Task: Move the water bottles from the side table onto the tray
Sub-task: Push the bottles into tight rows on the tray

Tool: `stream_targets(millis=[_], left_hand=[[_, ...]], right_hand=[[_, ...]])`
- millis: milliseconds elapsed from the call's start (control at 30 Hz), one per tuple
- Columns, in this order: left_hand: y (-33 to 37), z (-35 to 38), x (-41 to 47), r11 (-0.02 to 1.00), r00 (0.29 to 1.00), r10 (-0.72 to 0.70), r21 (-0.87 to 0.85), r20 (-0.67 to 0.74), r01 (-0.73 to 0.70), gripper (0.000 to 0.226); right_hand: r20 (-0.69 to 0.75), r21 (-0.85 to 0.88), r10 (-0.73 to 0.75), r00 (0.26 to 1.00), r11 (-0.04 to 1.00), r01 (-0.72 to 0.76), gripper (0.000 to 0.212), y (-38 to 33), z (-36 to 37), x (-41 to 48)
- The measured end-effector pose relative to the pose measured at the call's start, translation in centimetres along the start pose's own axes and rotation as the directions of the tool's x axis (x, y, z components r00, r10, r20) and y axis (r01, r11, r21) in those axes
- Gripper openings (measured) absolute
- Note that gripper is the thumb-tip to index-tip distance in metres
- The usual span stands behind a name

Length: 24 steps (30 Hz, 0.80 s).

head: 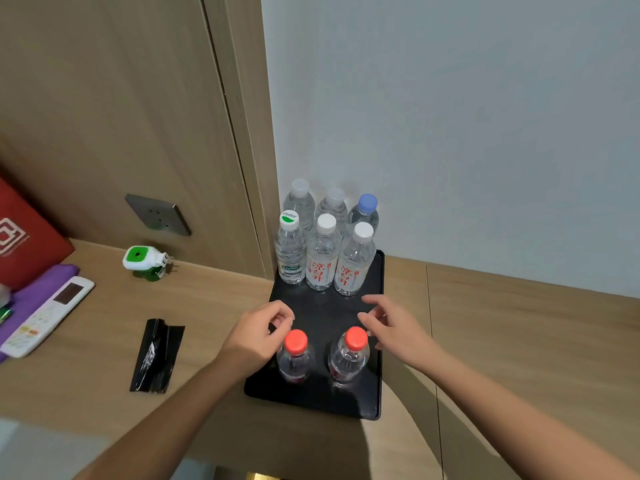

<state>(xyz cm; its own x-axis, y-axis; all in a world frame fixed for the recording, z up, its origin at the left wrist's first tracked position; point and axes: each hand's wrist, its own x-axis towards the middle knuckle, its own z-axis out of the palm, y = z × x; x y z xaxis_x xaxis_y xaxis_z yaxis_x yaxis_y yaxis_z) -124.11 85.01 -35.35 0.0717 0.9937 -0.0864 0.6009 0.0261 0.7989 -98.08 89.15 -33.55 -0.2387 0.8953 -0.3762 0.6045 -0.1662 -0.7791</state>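
Bottles: eight water bottles stand upright on the black tray [322,400]; none shows on the bare wood of the side table [207,306].
Back group: six bottles [322,254] in two rows of three, packed close at the far end of the tray by the wall.
Front pair: left red-capped bottle [294,358] and right red-capped bottle [348,358], side by side but apart, near the tray's front edge.
Left hand [258,336]: fingers loosely curled, thumb and forefinger close together, nothing held; it sits just beside the left cap, and I cannot tell whether the palm touches the bottle.
Right hand [394,327]: fingers relaxed and spread, holding nothing, just beside the right cap.
Key relation: each red cap lies just below its own hand's fingertips and a little toward the person; both bottles have their long axis vertical, so a grasp would come down round the neck. Each hand is nearer its own side's bottle.
Progress: judging by the layout, the task looks finished or nearly so.
Risk: a careless brush could tip either front bottle.
Other things: remote control [48,317], black wrapper [157,355], green plug-in device [145,261], wall socket [157,214].
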Motion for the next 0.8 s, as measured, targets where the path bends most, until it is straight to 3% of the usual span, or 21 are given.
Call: stream_targets(millis=[133, 267, 500, 800], left_hand=[[1.1, -0.5, -2.0, 1.0, 0.999, -0.008, 0.029, -0.042, 0.009, 0.016], [1.8, -1.0, -3.6, 0.997, 0.998, 0.061, 0.041, -0.015, -0.06, 0.019], [2.2, -0.2, -3.9, 0.972, 0.992, 0.122, 0.199, 0.016, -0.122, 0.028], [2.5, -0.7, -1.8, 0.967, 0.996, 0.072, 0.249, -0.052, -0.056, 0.025]], right_hand=[[0.078, -0.172, -0.145, 0.986, 0.972, 0.157, 0.026, -0.8, -0.8, -2.4], [0.169, -0.364, -0.281, 0.945, 0.873, 0.325, 0.027, -1.8, -1.3, -3.6], [0.188, -0.628, -0.315, 0.93, 0.69, 0.36, 0.035, -2.8, -0.4, -3.8], [0.19, -0.698, -0.352, 0.917, 0.608, 0.378, 0.036, -3.6, -0.8, -3.1]])
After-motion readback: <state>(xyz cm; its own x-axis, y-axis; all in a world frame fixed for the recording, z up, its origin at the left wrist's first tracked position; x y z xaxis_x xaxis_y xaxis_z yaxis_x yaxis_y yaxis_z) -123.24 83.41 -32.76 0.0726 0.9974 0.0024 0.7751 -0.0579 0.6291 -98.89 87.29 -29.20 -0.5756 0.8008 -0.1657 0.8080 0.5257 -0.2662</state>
